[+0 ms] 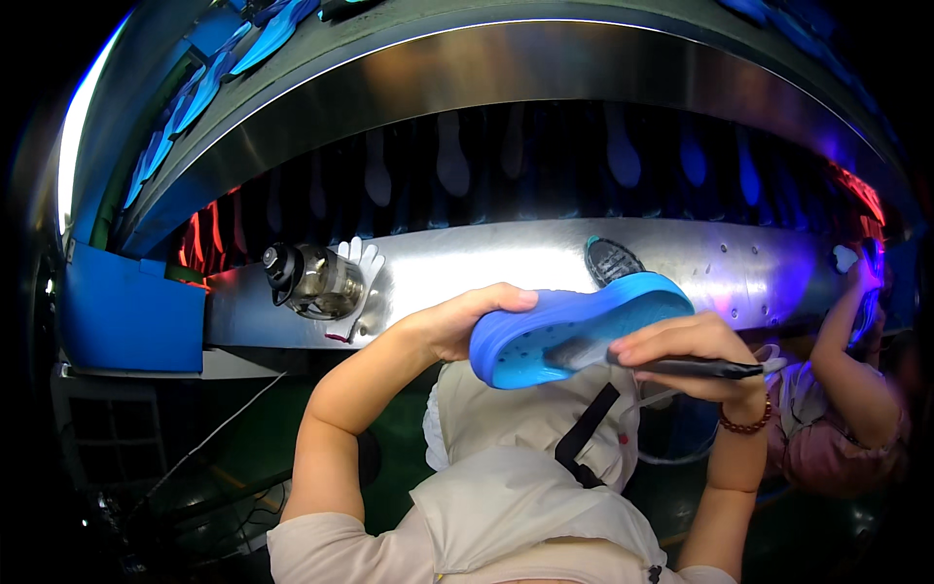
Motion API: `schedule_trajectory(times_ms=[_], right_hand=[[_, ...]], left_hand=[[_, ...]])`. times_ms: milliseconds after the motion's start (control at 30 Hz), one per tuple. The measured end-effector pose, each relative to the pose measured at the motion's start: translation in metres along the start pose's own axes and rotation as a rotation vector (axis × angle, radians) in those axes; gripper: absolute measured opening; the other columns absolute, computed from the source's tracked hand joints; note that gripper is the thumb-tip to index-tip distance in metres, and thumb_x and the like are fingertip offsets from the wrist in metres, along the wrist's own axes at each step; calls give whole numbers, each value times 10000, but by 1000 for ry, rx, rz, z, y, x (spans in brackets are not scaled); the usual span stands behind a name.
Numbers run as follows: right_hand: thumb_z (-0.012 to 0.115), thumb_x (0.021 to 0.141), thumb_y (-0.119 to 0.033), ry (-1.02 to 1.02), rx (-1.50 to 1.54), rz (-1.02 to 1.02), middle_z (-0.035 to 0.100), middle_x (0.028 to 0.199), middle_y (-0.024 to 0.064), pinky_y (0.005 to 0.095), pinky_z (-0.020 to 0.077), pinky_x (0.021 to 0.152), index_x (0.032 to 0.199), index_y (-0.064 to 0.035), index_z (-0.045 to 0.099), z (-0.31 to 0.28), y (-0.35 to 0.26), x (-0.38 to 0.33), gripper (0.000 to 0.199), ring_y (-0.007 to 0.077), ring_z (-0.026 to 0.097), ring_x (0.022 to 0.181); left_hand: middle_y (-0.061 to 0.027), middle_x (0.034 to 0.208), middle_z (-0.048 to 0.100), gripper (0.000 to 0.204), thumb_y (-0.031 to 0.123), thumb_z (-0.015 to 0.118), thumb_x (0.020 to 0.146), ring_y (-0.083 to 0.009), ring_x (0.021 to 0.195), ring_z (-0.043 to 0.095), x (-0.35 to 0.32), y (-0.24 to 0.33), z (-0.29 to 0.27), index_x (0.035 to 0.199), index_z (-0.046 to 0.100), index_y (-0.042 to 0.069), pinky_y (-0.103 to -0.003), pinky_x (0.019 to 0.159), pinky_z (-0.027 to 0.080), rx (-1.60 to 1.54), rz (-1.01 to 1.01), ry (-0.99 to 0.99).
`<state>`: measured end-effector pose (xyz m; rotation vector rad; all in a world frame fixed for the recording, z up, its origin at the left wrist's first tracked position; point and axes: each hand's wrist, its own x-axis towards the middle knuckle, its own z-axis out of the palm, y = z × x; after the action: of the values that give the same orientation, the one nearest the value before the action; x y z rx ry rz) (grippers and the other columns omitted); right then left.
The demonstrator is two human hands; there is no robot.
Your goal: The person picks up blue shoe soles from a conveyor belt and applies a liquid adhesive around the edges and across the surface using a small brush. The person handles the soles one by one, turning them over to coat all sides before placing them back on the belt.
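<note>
At the far left a blue bin [126, 311] sits against the end of the shiny metal ledge [486, 273] that runs across in front of me. On that ledge, further along, a clear bottle with a black cap [311, 280] lies on its side, and a white glove [362, 273] lies just behind it, touching it.

My left hand [457, 321] comes up next, curled around the near end of a blue sole [574, 326], fingers over the top edge and thumb below. The sole is bright blue, rubbery, with a thick rim and small holes dotted over its hollow inner face, which is turned toward me. It is lifted in the air in front of the ledge, above my lap, and slants up to the right.

My right hand [696, 355] is closed around the black handle of a brush [671, 366], whose bristle end rests on the inner face of the sole. A bead bracelet [747, 423] circles that wrist.

Behind the sole's raised tip a dark sole [611, 261] lies on the ledge, partly hidden. Above, pale and blue soles [623, 156] hang in a dim row inside the machine. At the far right another person's arm [846, 341] reaches up to the ledge.
</note>
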<state>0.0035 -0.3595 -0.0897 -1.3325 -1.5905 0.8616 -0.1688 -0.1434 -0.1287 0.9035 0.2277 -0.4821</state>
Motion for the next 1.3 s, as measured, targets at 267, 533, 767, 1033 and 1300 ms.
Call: schedule_trajectory(times_ms=[267, 533, 767, 1033, 1300], right_hand=[[687, 698, 16, 247, 75, 170, 653, 958, 140, 293, 506, 817, 918, 10, 648, 5, 12, -10, 224, 221, 640, 902], [660, 611, 41, 396, 19, -109, 665, 882, 154, 341, 483, 769, 842, 7, 666, 22, 0, -9, 234, 269, 620, 828], [668, 649, 2, 599, -179, 47, 644, 834, 133, 287, 487, 698, 823, 11, 647, 52, 45, 24, 176, 219, 627, 749], [666, 640, -35, 178, -216, -189, 638, 766, 117, 320, 493, 651, 798, -22, 636, 46, -7, 17, 161, 251, 627, 724], [660, 642, 3, 166, -29, -174, 657, 874, 130, 341, 501, 741, 861, 17, 648, 52, -9, 13, 220, 246, 638, 802]], left_hand=[[-210, 1221, 494, 650, 401, 483, 811, -275, 1095, 511, -16, -6, -21, 1285, 398, -36, -365, 932, 408, -57, 155, 99], [-197, 1263, 456, 765, 637, 406, 794, -303, 1132, 478, 16, -30, -49, 1282, 415, 48, -472, 977, 345, -683, 516, 26], [-192, 1191, 491, 931, 785, 180, 745, -317, 1116, 480, 74, -55, -19, 1265, 398, 44, -482, 944, 382, -678, 559, 23], [-183, 1085, 542, 913, 774, 145, 759, -303, 1039, 525, 52, -40, -15, 1268, 375, 52, -467, 893, 430, -602, 700, 65], [-185, 1067, 541, 904, 779, 189, 754, -309, 1002, 531, 40, -21, 5, 1257, 378, 52, -478, 882, 434, -623, 788, 113]])
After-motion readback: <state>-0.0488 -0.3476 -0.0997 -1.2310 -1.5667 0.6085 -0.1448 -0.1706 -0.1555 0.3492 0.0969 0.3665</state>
